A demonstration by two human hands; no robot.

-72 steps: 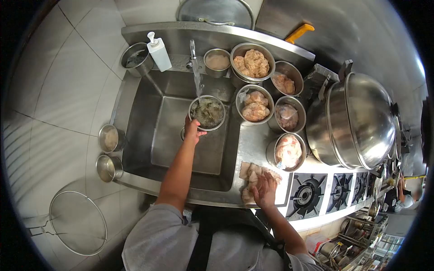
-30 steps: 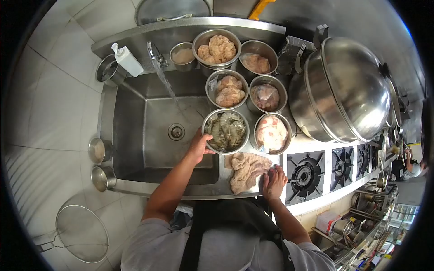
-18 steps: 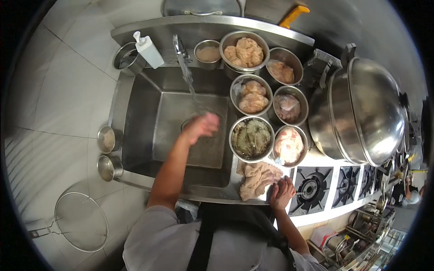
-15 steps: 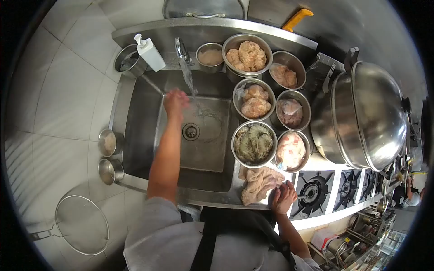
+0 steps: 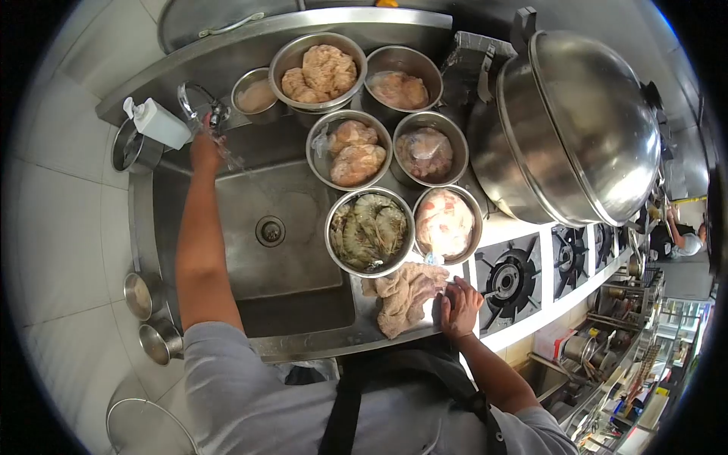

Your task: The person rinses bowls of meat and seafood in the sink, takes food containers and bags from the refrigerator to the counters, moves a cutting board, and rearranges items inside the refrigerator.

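Note:
My left hand [image 5: 205, 152] reaches up to the faucet [image 5: 208, 106] at the back left of the steel sink [image 5: 265, 273]. Its fingertips are at the faucet, partly hidden by it and by clear water running beside the hand; their grip is unclear. My right hand [image 5: 459, 307] rests on the counter edge with its fingers apart, holding nothing. Just left of it lies a crumpled beige cloth [image 5: 406, 299]. Behind the cloth stand a bowl of raw shrimp [image 5: 369, 231] and a bowl of pale pinkish raw meat [image 5: 446, 224].
More steel bowls of raw meat [image 5: 356, 155] crowd the counter. A white pump bottle [image 5: 161, 123] stands beside the faucet. At right are a large domed steel pot [image 5: 576, 129] and gas burners [image 5: 509, 279]. Small steel pots [image 5: 159, 341] sit along the sink's left edge.
My left hand has moved from over the sink basin, near the water stream, up to the faucet. My right hand stays on the counter edge. The camera view has shifted.

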